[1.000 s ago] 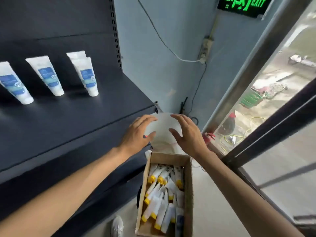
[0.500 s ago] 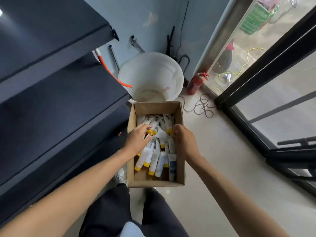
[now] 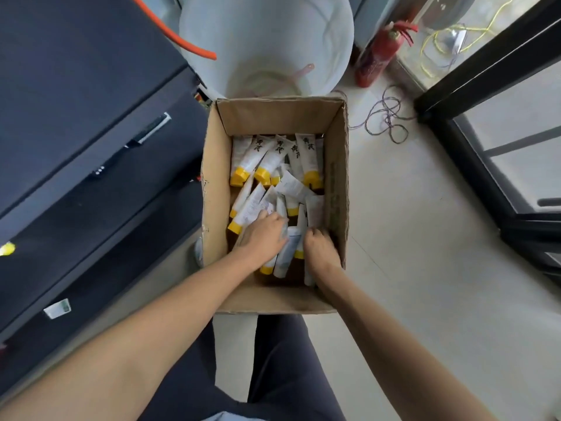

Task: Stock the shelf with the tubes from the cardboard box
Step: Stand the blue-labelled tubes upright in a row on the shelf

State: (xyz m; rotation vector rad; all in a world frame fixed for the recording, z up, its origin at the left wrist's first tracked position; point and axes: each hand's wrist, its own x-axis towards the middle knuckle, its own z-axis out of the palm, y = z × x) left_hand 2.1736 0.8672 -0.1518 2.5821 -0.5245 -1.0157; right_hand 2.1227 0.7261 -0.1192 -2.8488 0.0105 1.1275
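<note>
An open cardboard box (image 3: pixel 214 189) stands on the floor in front of me, beside the dark shelf unit (image 3: pixel 76 86). Several white tubes with yellow caps (image 3: pixel 252 159) lie jumbled inside it. Both my hands are down in the near end of the box. My left hand (image 3: pixel 264 235) curls its fingers over tubes at the left of the pile. My right hand (image 3: pixel 318 247) digs its curled fingers among tubes by the right wall. A white tube (image 3: pixel 288 253) lies between the two hands. The fingertips of both hands are hidden.
A large white bucket (image 3: pixel 334 34) stands just behind the box, with an orange hose (image 3: pixel 170 34) over its rim. A red fire extinguisher (image 3: pixel 376 56) and a loose cable coil (image 3: pixel 385 117) lie to the right, near a black-framed glass door (image 3: pixel 485 165).
My view has tipped down from the shelf to the box. Both hands dropped from above the bucket into the box, then drew back to its near end among the tubes.
</note>
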